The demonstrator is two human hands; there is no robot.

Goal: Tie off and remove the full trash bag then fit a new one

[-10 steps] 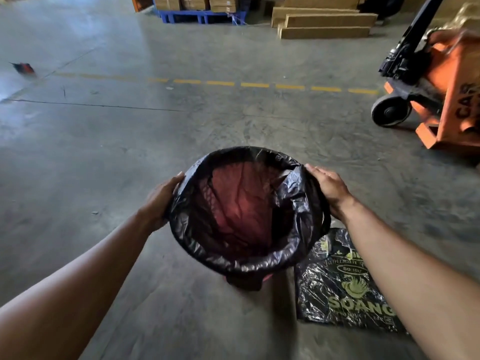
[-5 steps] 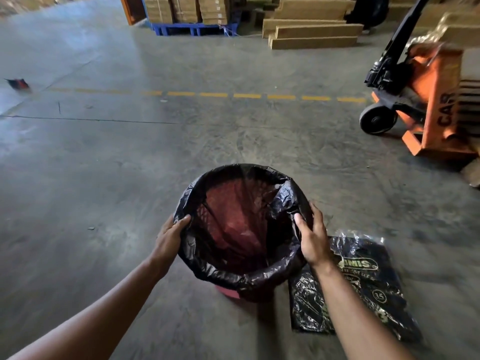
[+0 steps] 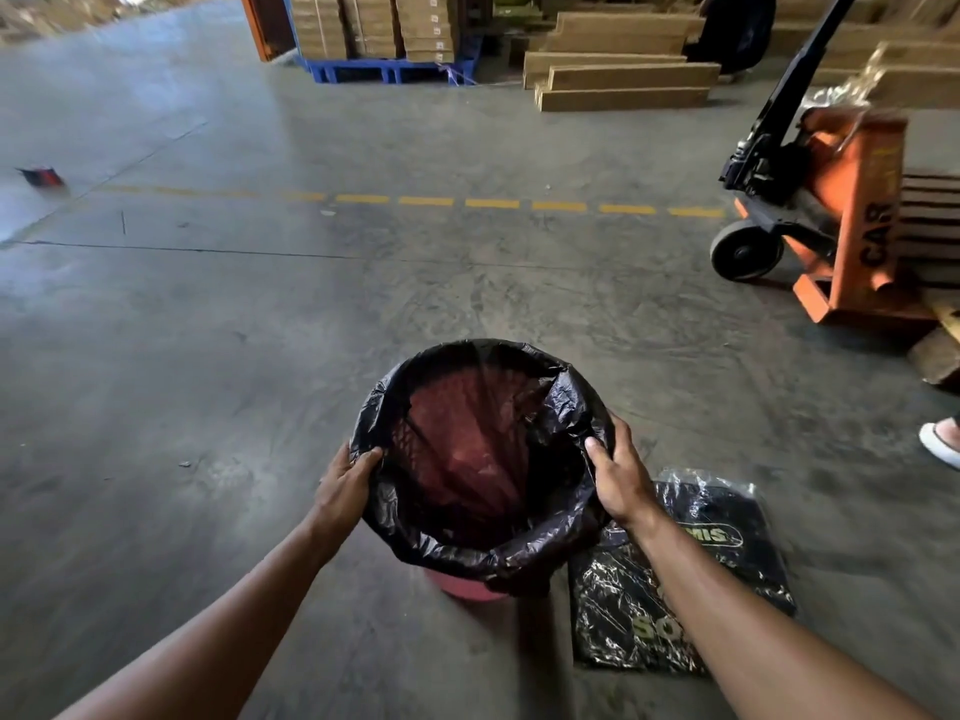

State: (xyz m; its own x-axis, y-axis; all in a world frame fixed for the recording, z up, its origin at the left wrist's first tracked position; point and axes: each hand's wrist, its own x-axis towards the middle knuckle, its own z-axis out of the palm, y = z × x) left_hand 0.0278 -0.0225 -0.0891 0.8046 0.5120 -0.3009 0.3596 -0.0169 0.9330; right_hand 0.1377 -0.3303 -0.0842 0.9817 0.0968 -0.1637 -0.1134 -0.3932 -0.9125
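An orange pallet jack (image 3: 852, 220) stands on the concrete floor (image 3: 208, 356) well off to the right, its black handle leaning up and away. Beyond a dashed yellow line (image 3: 493, 203) sit long cardboard boxes (image 3: 623, 80) and a blue pallet (image 3: 384, 70) stacked with cartons. A small red and black scrap (image 3: 44, 175) lies far left. At the right edge a white shoe (image 3: 940, 444) is cut off by the frame.

A red bin (image 3: 462, 587) stands on the floor straight ahead, lined with a black trash bag (image 3: 483, 543) whose edge is folded down over the rim all around. Through the thin plastic the red mesh wall shows; the bag looks empty of rubbish. Just right of the bin, touching or nearly touching its base, lies a flat pack of bags (image 3: 727, 553) in shiny wrap, its printed lettering partly covered by the right forearm.

The left hand (image 3: 343, 491) grips the bag's rim on the left, thumb hooked inside and fingers curled on the outside. The right hand (image 3: 621, 480) does the same on the right, thumb over the edge, fingers wrapped behind and hidden by the plastic.
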